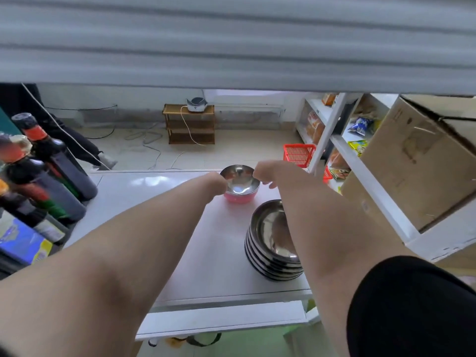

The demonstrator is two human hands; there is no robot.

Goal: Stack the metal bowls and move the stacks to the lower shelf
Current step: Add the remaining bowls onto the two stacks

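Note:
A metal bowl (238, 179) with a pink outside sits at the far edge of the white shelf (154, 191). My left hand (217, 182) grips its left rim and my right hand (265, 173) grips its right rim. Nearer to me, on the right part of the same shelf, stands a stack of several metal bowls (273, 243), partly hidden by my right forearm.
Dark bottles (51, 166) stand at the shelf's left end, with a blue box (23, 243) in front of them. A cardboard box (417, 161) sits on a white rack to the right. A grey shelf board (231, 39) hangs overhead. A red basket (298, 154) lies on the floor beyond.

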